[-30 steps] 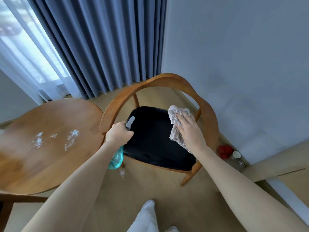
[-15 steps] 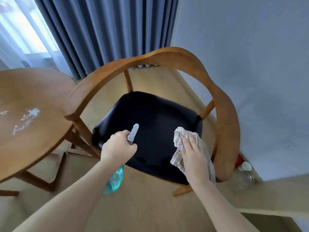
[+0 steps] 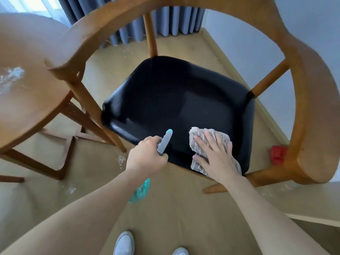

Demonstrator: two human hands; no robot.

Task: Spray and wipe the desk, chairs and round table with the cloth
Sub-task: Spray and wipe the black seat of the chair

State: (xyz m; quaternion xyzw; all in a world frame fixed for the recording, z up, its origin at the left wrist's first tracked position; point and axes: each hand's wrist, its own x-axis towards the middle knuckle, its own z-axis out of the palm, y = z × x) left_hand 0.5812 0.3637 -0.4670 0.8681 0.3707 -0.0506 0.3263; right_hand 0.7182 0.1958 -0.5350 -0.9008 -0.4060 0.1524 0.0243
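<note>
the right hand (image 3: pixel 216 157) lies flat on the cloth (image 3: pixel 211 150), fingers straight and a bit spread, pressing it onto the near edge of the black seat (image 3: pixel 174 100) of the chair (image 3: pixel 309 111). the cloth is a crumpled grey-white thing, bunched under the palm, with a bit hanging over the seat's front edge toward the floor (image 3: pixel 174 208).

the left hand (image 3: pixel 147 159) is curled tight round the neck of the spray bottle (image 3: pixel 164 142). the grey head with its teal tip pokes up past the knuckles and points at the seat, right beside the cloth but not touching it. the teal body (image 3: pixel 140 190) of the bottle hangs below the wrist, mostly hidden by the forearm. can't tell whether a finger is on the trigger.

the chair's curved wooden back and armrest loop all the way round the seat, and the seat looks glossy near its left corner.

the round table (image 3: pixel 27 89) stands just left of the chair, with white blotches (image 3: pixel 12 74) on its top near the left edge of the view. there are some small white specks (image 3: pixel 120 160) on the floor by the chair leg too.

a red thing (image 3: pixel 277 154) sits on the floor behind the right armrest, too hidden to make out. grey curtains (image 3: pixel 165 23) hang behind the chair. white shoes (image 3: pixel 124 242) show at the bottom.
</note>
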